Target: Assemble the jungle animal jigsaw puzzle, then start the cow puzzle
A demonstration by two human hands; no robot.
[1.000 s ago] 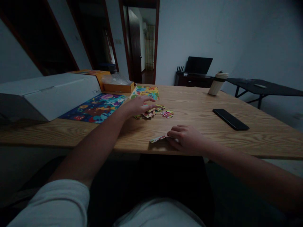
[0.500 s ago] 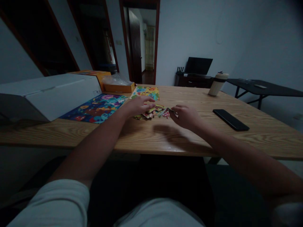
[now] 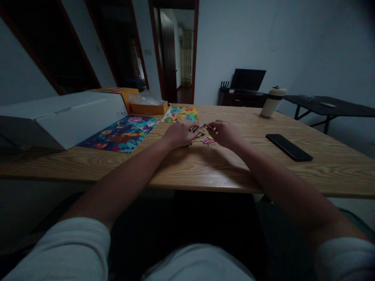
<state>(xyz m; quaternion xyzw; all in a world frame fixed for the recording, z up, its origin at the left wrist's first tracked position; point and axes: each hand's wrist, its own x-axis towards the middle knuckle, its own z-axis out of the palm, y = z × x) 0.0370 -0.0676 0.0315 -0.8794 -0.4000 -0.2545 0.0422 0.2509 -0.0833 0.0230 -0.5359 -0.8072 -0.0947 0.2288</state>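
Left hand (image 3: 179, 134) and right hand (image 3: 225, 132) both pinched a puzzle strip (image 3: 201, 127); loose pieces (image 3: 200, 135) at its six o'clock lay unjoined!

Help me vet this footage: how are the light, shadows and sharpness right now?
Head view throughout: dim overall, blackened top-right corner; soft shadow on the table near the right hand; left doorframes lean, probably lens distortion; loose puzzle pieces too dim and soft to read clearly.
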